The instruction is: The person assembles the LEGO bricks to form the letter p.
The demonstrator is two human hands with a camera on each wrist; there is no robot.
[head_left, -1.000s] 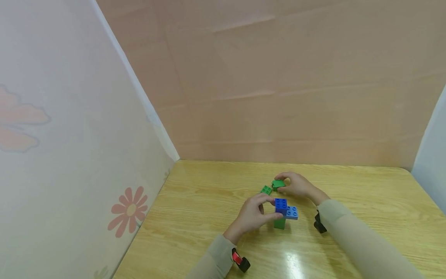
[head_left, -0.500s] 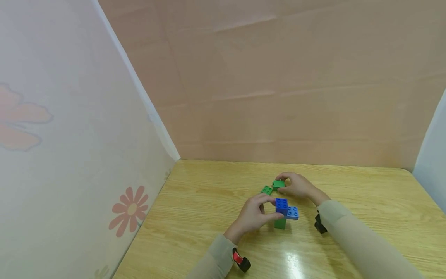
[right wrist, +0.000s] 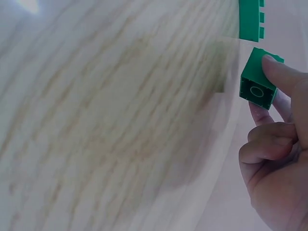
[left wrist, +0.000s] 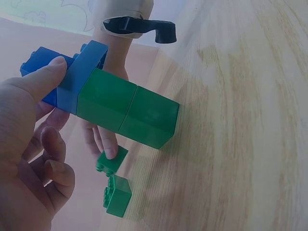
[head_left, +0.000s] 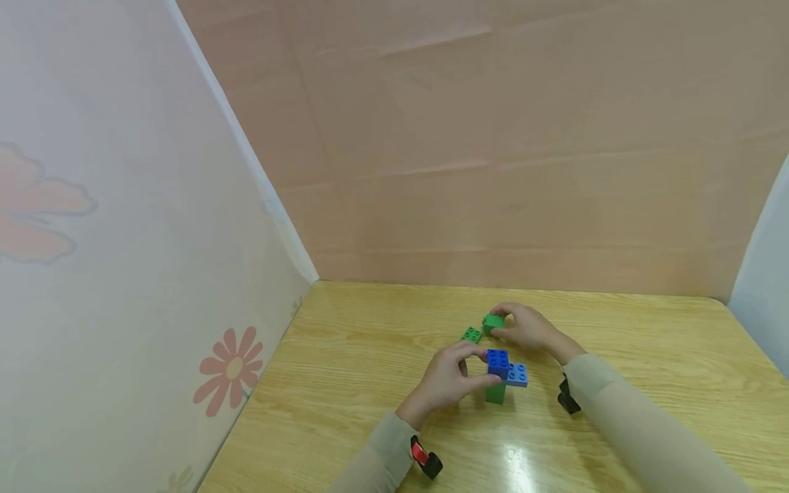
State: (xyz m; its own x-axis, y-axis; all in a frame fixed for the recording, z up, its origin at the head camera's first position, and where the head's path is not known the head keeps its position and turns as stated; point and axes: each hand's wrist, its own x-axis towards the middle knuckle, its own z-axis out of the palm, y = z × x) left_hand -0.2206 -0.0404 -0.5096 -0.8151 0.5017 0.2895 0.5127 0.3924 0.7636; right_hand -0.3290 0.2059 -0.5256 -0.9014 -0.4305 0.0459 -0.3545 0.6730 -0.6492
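Two green bricks (left wrist: 127, 108) form the bottom of an upright stack, with a light blue plate (head_left: 518, 374) jutting right above them and a dark blue brick (head_left: 497, 363) on top. My left hand (head_left: 448, 380) grips the dark blue brick between thumb and fingers. Farther back, my right hand (head_left: 527, 327) pinches a small green brick (head_left: 494, 324); in the right wrist view this brick (right wrist: 260, 79) is tilted, its hollow underside showing. Beside it another green brick (head_left: 472, 335) lies on the table, studs up in the head view.
The wooden table (head_left: 364, 342) meets a brown papered wall (head_left: 431, 226) at the back. A pale wall with flower prints (head_left: 154, 226) rises on the left, and another pale wall (head_left: 767, 274) on the right. Black devices sit on both wrists.
The green brick in my right hand is slightly higher and tilted more than before. My left hand and the stack have hardly moved.
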